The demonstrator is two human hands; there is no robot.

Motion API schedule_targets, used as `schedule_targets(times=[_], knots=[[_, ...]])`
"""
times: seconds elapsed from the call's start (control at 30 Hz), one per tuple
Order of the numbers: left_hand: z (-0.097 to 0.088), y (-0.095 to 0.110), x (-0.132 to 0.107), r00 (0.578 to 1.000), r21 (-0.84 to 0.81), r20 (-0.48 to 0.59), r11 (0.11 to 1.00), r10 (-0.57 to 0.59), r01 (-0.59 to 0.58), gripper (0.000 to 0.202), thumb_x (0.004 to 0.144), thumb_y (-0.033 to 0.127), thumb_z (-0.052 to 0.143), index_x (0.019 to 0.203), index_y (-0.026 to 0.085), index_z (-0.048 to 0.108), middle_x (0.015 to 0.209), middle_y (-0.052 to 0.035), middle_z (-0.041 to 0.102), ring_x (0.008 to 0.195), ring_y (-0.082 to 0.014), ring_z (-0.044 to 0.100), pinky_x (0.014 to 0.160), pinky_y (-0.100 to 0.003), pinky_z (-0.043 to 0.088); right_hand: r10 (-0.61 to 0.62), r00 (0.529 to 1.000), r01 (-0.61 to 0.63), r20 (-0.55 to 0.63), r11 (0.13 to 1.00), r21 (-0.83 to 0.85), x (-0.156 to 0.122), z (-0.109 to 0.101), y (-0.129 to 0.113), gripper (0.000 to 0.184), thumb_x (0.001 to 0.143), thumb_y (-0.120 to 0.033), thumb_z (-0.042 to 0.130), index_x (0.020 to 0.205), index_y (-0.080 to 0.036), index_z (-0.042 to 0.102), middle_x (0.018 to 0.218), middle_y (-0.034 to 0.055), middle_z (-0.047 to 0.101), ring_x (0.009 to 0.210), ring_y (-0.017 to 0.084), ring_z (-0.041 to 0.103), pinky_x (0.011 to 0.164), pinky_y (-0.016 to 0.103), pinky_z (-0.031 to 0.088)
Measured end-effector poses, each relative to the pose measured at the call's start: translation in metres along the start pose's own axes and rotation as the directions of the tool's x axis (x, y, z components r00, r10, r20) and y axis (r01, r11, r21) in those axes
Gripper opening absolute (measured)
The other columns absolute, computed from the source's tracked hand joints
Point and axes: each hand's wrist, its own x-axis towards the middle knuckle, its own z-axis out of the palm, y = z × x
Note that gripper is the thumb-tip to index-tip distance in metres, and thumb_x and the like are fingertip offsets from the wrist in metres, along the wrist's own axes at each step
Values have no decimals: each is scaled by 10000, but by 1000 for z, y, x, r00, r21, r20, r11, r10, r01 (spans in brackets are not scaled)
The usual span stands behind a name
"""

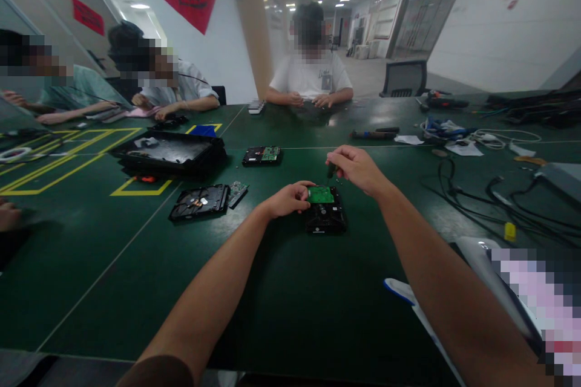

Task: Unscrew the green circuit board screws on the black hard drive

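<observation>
A black hard drive (324, 219) lies flat on the green table, a green circuit board (321, 195) on its far half. My left hand (290, 199) grips the drive's left side by the board, fingers curled against it. My right hand (356, 169) is closed around a dark screwdriver (331, 170), held upright with its lower end at the far edge of the board; whether the tip touches a screw is too small to tell. Small screws or bits (339, 181) lie just right of the screwdriver.
Left are an opened hard drive (198, 202), a loose circuit board (238, 193) and a black tray (170, 151). Another drive (262, 155) sits farther back. Dark cables (490, 199) spread at right, near a white-and-blue object (399, 290). Several people sit around the table.
</observation>
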Motion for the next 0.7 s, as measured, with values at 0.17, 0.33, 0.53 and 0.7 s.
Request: schedule_targets(times=[0.17, 0.33, 0.53, 0.7], knots=[[0, -3, 1, 1000, -35, 10, 999, -11, 11, 289, 752, 128, 718, 654, 128, 446, 1560, -115, 379, 778, -85, 586, 593, -235, 491, -3, 999, 0, 32, 996, 93, 0, 4, -2, 325, 948, -527, 581, 953, -215, 673, 1003, 73, 725, 559, 105, 563, 482, 282, 394], [0, -4, 1, 1000, -32, -4, 999, -13, 13, 283, 737, 133, 727, 658, 128, 455, 1551, -113, 392, 803, -90, 591, 607, -228, 497, -7, 1000, 5, 27, 996, 94, 2, 2, 0, 329, 969, -498, 547, 1044, -218, 703, 844, 53, 680, 601, 136, 590, 520, 293, 425], [0, -3, 0, 1000, -43, 5, 999, -11, 11, 292, 738, 149, 722, 651, 130, 444, 1552, -114, 386, 796, -87, 586, 598, -230, 494, -15, 999, 14, -46, 999, -34, 1, -2, 2, 315, 907, -529, 643, 889, -216, 676, 736, 28, 646, 598, 133, 544, 522, 292, 390], [1, -2, 0, 1000, -27, -2, 1000, -10, 10, 288, 734, 148, 721, 651, 134, 446, 1541, -110, 408, 836, -101, 592, 611, -226, 491, -1, 1000, 1, 5, 999, 41, 1, 0, 1, 317, 936, -525, 596, 920, -213, 654, 967, 69, 732, 542, 105, 546, 483, 296, 367]])
